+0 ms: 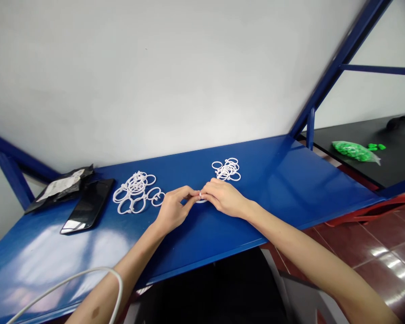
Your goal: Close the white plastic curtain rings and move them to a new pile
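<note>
Over the middle of the blue table (pixel 202 243), my left hand (pixel 176 206) and my right hand (pixel 224 197) meet fingertip to fingertip. Both are closed in a pinch on one white ring (pixel 200 201), whose lower curve shows just below the fingers; the rest of it is hidden by them. To the left of my left hand lies a larger pile of white rings (pixel 135 189), each with a small knob. A smaller pile of similar white rings (pixel 227 169) lies just behind my right hand.
A black phone (pixel 89 207) and a black plastic package (pixel 62 184) lie at the left. A white cable (pixel 70 279) loops across the lower left. On a black table at the right sits a bag of green pieces (pixel 354 150). A pale wall rises behind.
</note>
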Action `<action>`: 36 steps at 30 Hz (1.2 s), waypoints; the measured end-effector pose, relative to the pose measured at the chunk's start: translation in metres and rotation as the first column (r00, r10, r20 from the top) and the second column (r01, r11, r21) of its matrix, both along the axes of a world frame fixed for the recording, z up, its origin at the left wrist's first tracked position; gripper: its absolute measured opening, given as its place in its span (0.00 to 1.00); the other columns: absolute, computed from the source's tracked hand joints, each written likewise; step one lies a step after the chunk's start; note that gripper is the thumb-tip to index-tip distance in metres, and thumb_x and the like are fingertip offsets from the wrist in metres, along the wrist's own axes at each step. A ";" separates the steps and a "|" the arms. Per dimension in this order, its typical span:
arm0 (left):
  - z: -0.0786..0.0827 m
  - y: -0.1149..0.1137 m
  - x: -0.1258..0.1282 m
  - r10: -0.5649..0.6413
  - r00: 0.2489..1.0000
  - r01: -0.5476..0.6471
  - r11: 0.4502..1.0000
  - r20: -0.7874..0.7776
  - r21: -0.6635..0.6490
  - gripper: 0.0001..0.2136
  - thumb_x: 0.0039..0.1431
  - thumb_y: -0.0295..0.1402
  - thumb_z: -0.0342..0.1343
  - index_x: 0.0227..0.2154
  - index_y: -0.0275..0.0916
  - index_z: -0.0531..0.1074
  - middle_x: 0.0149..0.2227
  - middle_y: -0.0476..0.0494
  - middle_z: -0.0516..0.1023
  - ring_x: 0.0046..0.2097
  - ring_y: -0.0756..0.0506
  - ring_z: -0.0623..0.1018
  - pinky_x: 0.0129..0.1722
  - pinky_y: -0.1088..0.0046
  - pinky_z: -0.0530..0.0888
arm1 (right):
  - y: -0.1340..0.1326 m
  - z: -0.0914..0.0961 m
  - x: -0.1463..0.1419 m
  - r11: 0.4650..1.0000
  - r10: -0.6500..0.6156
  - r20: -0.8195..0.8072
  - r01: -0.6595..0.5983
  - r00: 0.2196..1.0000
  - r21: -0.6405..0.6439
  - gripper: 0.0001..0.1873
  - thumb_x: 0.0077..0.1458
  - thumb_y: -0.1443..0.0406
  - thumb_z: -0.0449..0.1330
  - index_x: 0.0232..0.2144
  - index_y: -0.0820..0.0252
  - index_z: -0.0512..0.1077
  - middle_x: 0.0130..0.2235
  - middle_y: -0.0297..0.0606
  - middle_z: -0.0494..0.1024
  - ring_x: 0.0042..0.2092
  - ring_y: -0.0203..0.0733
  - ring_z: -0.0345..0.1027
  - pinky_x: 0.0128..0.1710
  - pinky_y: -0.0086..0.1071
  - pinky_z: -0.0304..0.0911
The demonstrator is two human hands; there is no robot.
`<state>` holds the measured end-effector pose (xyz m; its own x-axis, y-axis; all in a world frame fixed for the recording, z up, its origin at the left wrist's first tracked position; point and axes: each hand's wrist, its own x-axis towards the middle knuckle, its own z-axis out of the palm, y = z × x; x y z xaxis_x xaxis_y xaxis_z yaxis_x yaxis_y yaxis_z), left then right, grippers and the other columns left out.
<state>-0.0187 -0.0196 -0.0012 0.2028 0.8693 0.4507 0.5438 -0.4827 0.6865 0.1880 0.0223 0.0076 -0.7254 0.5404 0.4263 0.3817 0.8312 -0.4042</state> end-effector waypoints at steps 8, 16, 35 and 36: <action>0.025 0.012 -0.033 0.135 0.917 -0.092 0.987 -0.376 0.129 0.13 0.67 0.39 0.51 0.46 0.45 0.79 0.46 0.41 0.81 0.49 0.40 0.79 0.51 0.60 0.75 | 0.016 -0.002 0.000 0.974 -0.221 -0.117 0.225 0.968 0.022 0.08 0.69 0.61 0.57 0.40 0.56 0.75 0.40 0.39 0.80 0.44 0.46 0.68 0.46 0.40 0.66; 0.019 0.017 -0.066 0.363 0.444 -0.485 0.866 -0.819 0.121 0.20 0.66 0.43 0.48 0.51 0.39 0.77 0.37 0.32 0.83 0.48 0.28 0.77 0.47 0.50 0.70 | 0.047 -0.008 0.033 0.790 -0.590 -0.099 0.598 0.801 0.132 0.10 0.66 0.63 0.57 0.42 0.60 0.77 0.43 0.50 0.77 0.48 0.58 0.63 0.48 0.52 0.66; 0.026 0.003 -0.015 -0.038 0.999 0.037 0.984 -0.007 -0.175 0.16 0.68 0.39 0.51 0.55 0.42 0.66 0.36 0.48 0.78 0.37 0.47 0.77 0.37 0.71 0.72 | -0.004 -0.004 -0.017 0.995 -0.086 -0.110 0.080 0.990 -0.057 0.15 0.68 0.64 0.55 0.55 0.55 0.71 0.57 0.45 0.73 0.51 0.46 0.73 0.50 0.42 0.72; 0.024 0.002 -0.013 -0.049 0.999 0.051 0.982 0.017 -0.184 0.16 0.68 0.39 0.51 0.56 0.42 0.65 0.36 0.48 0.78 0.37 0.48 0.77 0.37 0.71 0.72 | -0.005 -0.005 -0.018 0.993 -0.088 -0.126 0.077 0.988 -0.094 0.12 0.68 0.65 0.55 0.52 0.57 0.73 0.52 0.44 0.77 0.50 0.45 0.73 0.49 0.41 0.72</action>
